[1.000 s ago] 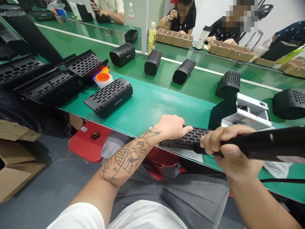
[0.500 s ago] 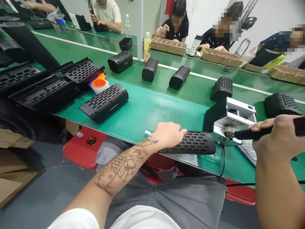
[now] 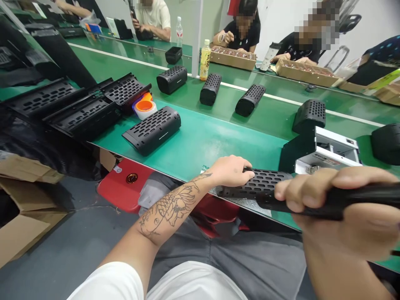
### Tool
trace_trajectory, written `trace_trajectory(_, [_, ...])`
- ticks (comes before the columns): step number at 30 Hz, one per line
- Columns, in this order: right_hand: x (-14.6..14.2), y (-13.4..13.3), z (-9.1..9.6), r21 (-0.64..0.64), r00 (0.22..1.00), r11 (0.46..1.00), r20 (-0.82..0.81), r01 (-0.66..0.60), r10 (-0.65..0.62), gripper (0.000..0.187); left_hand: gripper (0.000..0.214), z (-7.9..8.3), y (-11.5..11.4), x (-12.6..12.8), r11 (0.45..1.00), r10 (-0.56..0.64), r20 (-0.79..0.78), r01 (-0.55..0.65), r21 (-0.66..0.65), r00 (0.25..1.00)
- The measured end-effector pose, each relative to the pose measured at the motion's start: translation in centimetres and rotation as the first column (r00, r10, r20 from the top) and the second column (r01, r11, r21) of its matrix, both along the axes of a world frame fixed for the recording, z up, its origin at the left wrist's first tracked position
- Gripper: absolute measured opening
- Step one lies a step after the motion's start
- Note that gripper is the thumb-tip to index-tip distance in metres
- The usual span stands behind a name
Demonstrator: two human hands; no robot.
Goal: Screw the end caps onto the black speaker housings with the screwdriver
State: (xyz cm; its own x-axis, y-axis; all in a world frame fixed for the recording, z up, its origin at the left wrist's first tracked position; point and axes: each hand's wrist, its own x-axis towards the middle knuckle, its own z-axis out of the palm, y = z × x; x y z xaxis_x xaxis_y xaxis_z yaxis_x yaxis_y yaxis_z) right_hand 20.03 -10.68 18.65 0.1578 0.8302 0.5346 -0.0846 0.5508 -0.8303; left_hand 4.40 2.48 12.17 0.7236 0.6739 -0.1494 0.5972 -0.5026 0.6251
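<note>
My left hand [image 3: 230,171] is closed over the left end of a black perforated speaker shell [image 3: 261,186] that lies at the near edge of the green bench [image 3: 200,141]. My right hand [image 3: 337,208] is wrapped round the black handle of a tool [image 3: 359,198] held close to the camera, and the tool's front end lies over the shell's right part. A second black perforated shell [image 3: 153,130] lies farther left on the bench.
Stacked black grille panels [image 3: 81,112] and an orange-and-white tape roll [image 3: 144,106] sit at the left. Several black speaker bodies [image 3: 211,89] stand on the belt. A white-and-black machine [image 3: 325,152] is at the right. Other people work at cardboard trays [image 3: 233,57] across the belt.
My right hand has swung the tool back from the machine at the right to over the shell, nearer the camera. My left hand has kept its hold on the shell's left end.
</note>
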Motion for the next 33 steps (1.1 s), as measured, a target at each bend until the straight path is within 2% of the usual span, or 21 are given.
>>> trace_trajectory(2, [-2.8, 0.9, -0.1, 0.011, 0.999, 0.999, -0.002, -0.043, 0.043, 0.026, 0.05, 0.1, 0.0, -0.1, 1.0, -0.016, 0.017, 0.016, 0.01, 1.0])
trace_trajectory(5, [-4.1, 2.0, -0.7, -0.017, 0.999, 0.999, 0.007, -0.046, 0.046, 0.029, 0.047, 0.4, 0.0, -0.3, 0.999, -0.04, 0.022, 0.039, 0.004, 0.999])
trace_trajectory(12, [-4.6, 2.6, -1.0, -0.058, 0.996, 0.995, 0.036, -0.079, 0.081, 0.03, 0.043, 0.9, 0.1, -0.4, 0.999, -0.041, 0.034, 0.042, -0.025, 0.999])
trace_trajectory(21, [-4.8, 2.8, -1.6, -0.087, 0.978, 0.975, 0.026, -0.203, 0.205, 0.025, 0.043, 0.2, 0.7, 0.0, 0.993, -0.101, 0.062, 0.104, -0.047, 0.993])
trace_trajectory(27, [-4.4, 2.7, -2.4, -0.08, 0.965, 0.964, 0.039, -0.255, 0.259, 0.022, 0.043, 0.5, 0.4, 0.1, 0.994, -0.101, 0.048, 0.103, -0.038, 0.994])
trace_trajectory(33, [-4.5, 2.7, -2.6, -0.083, 0.962, 0.962, 0.066, -0.259, 0.265, 0.022, 0.038, 0.5, 0.4, 0.1, 0.995, -0.081, 0.073, 0.086, -0.056, 0.994])
